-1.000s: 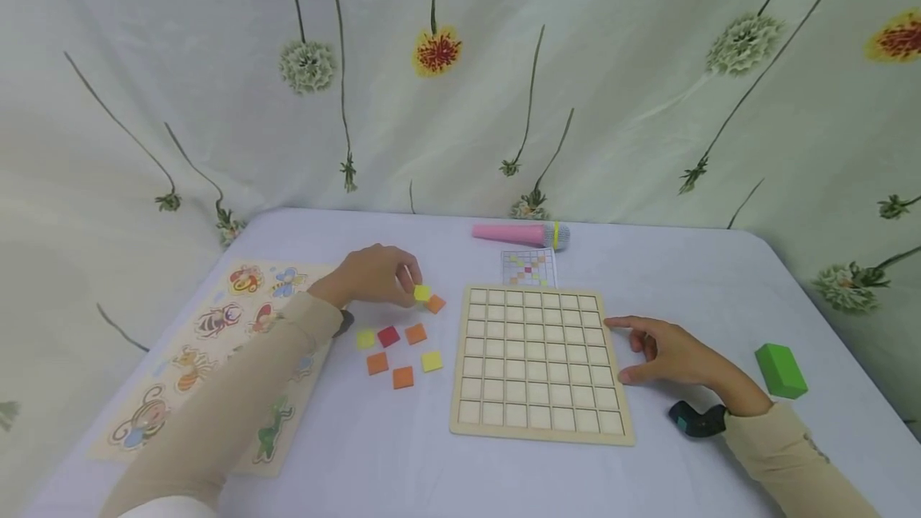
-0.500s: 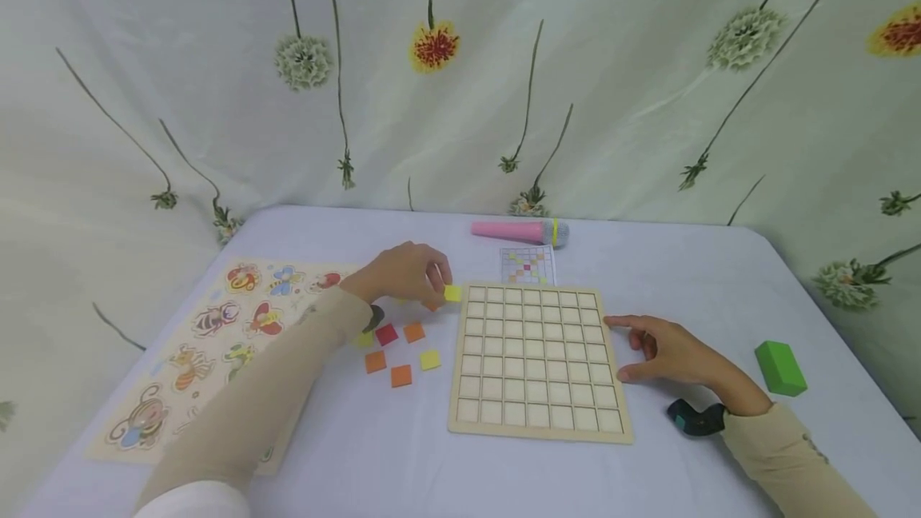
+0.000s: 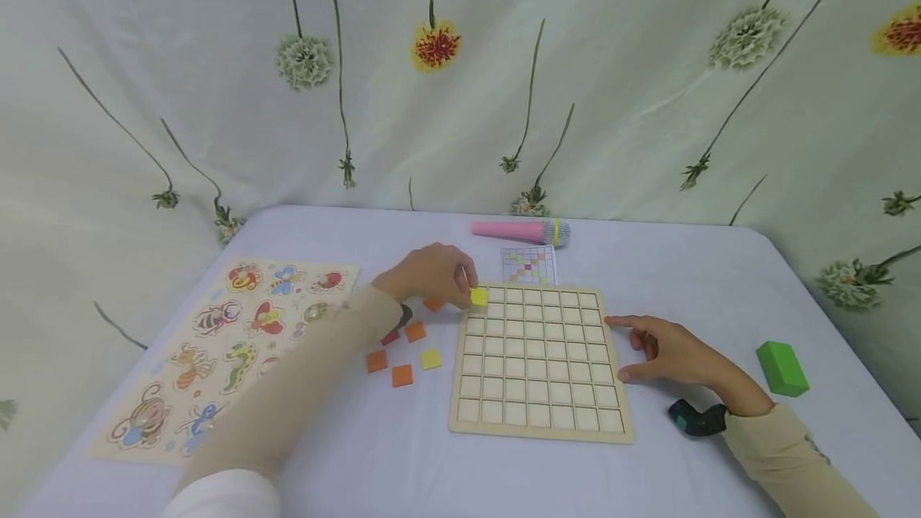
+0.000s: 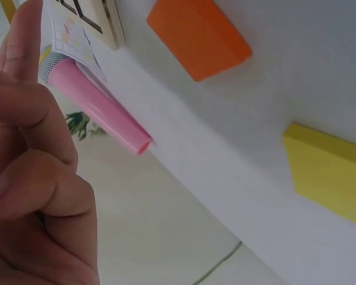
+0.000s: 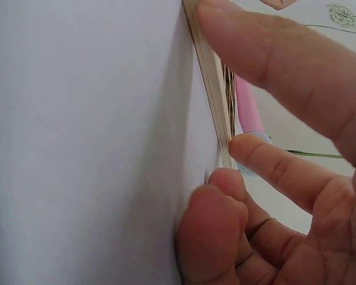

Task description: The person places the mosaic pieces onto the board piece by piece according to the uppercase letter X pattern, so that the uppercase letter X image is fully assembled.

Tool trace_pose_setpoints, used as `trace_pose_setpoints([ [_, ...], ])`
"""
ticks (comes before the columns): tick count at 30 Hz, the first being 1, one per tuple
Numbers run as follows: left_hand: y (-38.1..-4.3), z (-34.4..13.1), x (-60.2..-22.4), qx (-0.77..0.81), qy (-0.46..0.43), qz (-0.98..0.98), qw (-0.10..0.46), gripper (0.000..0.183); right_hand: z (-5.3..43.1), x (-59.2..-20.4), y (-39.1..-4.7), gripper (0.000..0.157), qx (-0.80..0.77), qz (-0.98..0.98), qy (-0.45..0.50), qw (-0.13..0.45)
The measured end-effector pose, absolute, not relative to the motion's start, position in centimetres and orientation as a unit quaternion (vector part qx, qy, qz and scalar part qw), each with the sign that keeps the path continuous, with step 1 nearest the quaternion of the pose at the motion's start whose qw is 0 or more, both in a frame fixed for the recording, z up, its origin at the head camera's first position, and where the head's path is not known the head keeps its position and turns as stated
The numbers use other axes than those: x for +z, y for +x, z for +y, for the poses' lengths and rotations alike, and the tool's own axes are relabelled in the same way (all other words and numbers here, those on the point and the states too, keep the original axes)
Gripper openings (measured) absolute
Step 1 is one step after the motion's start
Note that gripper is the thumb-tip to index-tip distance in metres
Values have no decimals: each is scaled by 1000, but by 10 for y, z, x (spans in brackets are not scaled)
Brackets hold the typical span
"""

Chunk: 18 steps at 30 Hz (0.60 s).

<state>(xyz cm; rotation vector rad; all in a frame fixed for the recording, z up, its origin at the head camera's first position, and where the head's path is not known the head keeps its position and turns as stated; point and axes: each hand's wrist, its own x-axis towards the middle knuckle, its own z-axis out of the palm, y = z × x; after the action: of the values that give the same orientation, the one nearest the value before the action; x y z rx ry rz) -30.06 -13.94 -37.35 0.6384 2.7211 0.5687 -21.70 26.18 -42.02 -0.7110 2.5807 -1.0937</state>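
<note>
Yellow tile (image 3: 478,296), pinched by the left hand (image 3: 435,272), is at the board (image 3: 536,370)'s upper-left corner, mid-frame; the right hand (image 3: 665,352), thumb and forefinger apart, touches its right edge, apparently steadying it.

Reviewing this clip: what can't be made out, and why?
Head view: parts of the picture sheet and red tile, behind the left sleeve.
Head view: whether the yellow tile in the left hand touches the grid board; the angle hides any gap.
Left wrist view: one side of the loose yellow tile, cut off by the right edge.
</note>
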Motion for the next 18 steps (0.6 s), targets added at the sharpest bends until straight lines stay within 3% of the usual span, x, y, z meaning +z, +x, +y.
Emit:
trace_pose_setpoints([
  [18, -304, -113, -383, 168, 252, 941, 150, 20, 260, -419, -216, 79, -371, 889, -238, 127],
])
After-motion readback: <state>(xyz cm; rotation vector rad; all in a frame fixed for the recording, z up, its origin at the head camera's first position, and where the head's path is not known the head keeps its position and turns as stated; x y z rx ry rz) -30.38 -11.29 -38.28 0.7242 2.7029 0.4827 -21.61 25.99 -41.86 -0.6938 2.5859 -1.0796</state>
